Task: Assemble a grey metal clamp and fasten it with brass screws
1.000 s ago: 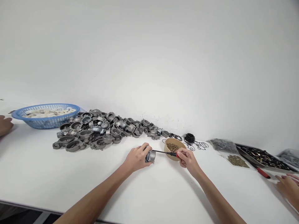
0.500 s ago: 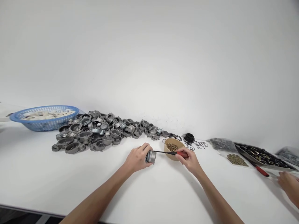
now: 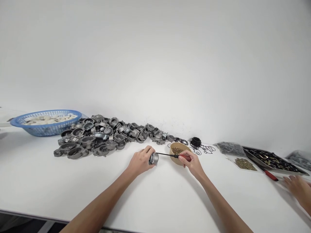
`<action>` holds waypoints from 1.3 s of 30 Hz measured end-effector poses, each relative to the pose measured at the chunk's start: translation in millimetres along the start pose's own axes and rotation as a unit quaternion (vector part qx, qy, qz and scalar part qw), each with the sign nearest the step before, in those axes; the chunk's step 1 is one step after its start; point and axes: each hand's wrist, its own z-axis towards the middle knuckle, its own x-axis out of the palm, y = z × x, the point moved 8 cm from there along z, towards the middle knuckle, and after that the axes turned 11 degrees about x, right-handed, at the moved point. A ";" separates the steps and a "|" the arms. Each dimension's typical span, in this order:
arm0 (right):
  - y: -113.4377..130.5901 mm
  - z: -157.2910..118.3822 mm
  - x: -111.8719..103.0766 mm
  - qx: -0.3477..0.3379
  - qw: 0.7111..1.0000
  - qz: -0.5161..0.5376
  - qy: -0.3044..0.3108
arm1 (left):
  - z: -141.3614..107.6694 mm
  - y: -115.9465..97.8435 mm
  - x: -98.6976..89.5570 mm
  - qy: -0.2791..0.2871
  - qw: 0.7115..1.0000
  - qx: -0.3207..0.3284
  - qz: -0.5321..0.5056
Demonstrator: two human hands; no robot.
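While the white table (image 3: 48, 187) carries everything, the tan bowl (image 3: 175, 159) of small brass screws serves as the landmark. Far to the left of the bowl sits a blue basket (image 3: 46, 127) of pale parts, and between basket and bowl spreads a large heap of grey metal castings (image 3: 97, 137). Right of the bowl lie a dark tray (image 3: 272, 160) of small hardware and bags of bits, with another person's hand (image 3: 297, 189) resting near them. Just behind the bowl lie thin black rubber rings (image 3: 205, 149).

Just left of the bowl, the left hand (image 3: 140, 160) is wrapped closed around one metal casting (image 3: 154, 158), propped at the table surface. Over the bowl's front edge, the right hand (image 3: 191, 162) pinches the red handle of a screwdriver (image 3: 170, 155), whose tip meets the casting.

Such a casting looks rigid, fairly heavy for its size and smooth, so it could twist under the driver; gripping around its round body seems soundest. The screws are tiny and easily dropped.
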 end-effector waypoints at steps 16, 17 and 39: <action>-27.9 20.5 -53.6 -0.083 0.912 -0.347 -0.201 | 0.1 -12.6 7.4 0.026 0.998 -0.019 -0.047; -22.3 17.7 -53.9 -0.097 0.907 -0.348 -0.216 | 0.5 -14.4 7.1 0.024 0.998 -0.018 -0.051; 28.2 -25.7 51.0 -0.096 0.993 0.059 -0.044 | 7.6 -65.2 -3.0 -0.047 0.991 0.075 -0.097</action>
